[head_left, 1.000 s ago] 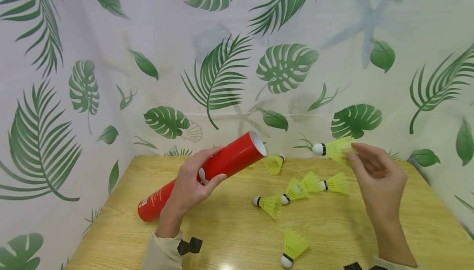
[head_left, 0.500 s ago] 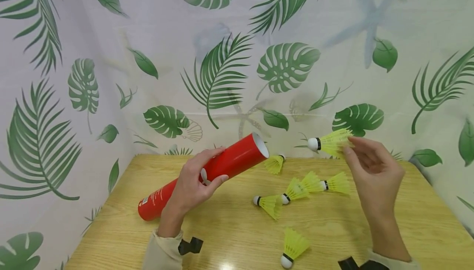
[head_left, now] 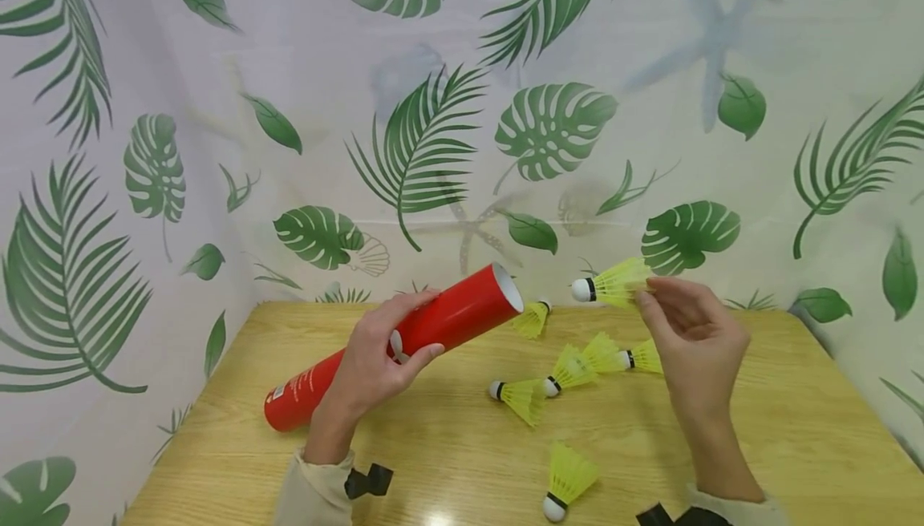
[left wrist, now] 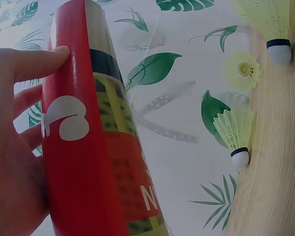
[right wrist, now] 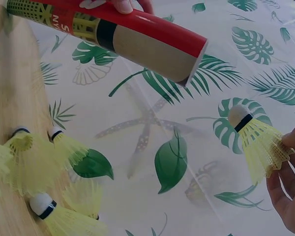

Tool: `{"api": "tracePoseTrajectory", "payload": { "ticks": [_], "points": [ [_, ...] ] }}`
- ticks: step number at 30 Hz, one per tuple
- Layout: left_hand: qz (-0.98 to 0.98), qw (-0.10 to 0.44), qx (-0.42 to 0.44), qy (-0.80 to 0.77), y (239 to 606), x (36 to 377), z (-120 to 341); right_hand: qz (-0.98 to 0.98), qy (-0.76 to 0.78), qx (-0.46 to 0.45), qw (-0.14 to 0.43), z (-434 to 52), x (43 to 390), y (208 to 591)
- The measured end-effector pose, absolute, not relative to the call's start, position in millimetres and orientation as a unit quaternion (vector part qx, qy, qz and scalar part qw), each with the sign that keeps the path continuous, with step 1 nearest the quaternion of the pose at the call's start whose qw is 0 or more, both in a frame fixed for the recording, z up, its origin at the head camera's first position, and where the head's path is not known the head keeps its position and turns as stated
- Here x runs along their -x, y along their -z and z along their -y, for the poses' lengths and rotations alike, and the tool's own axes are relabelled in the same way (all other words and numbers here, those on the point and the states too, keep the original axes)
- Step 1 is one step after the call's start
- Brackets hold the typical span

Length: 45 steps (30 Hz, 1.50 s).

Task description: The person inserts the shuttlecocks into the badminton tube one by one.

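My left hand (head_left: 375,366) grips a red tube (head_left: 404,341) around its middle, tilted with the open end (head_left: 508,287) raised to the right. The tube's lower end rests near the wooden table (head_left: 462,462). The same tube (left wrist: 83,147) fills the left wrist view, fingers (left wrist: 29,64) wrapped round it. My right hand (head_left: 686,341) pinches the skirt of a yellow shuttlecock (head_left: 609,285) in the air, its white cork pointing left toward the tube's open end, a short gap apart. The right wrist view shows that shuttlecock (right wrist: 258,142) below the tube (right wrist: 137,39).
Several yellow shuttlecocks lie on the table: one behind the tube's mouth (head_left: 532,319), a cluster in the middle (head_left: 570,370), one near the front edge (head_left: 566,482). A leaf-print cloth (head_left: 462,109) hangs behind and on both sides.
My right hand has carried the shuttlecock left, closer to the tube's open end. The left hand and tube have barely moved.
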<state>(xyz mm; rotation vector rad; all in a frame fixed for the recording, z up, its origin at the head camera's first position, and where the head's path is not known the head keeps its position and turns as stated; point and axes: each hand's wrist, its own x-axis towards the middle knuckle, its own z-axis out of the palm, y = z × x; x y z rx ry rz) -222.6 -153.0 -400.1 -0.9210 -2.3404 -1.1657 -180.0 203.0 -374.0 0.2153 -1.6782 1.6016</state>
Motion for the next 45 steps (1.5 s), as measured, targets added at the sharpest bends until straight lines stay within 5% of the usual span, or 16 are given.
{"api": "tracePoseTrajectory", "payload": {
  "ticks": [45],
  "points": [
    [0.851,0.199,0.331,0.357,408.9,216.5,121.8,0.618,-0.656,-0.226,0.37,-146.6,191.4,406.9]
  ]
}}
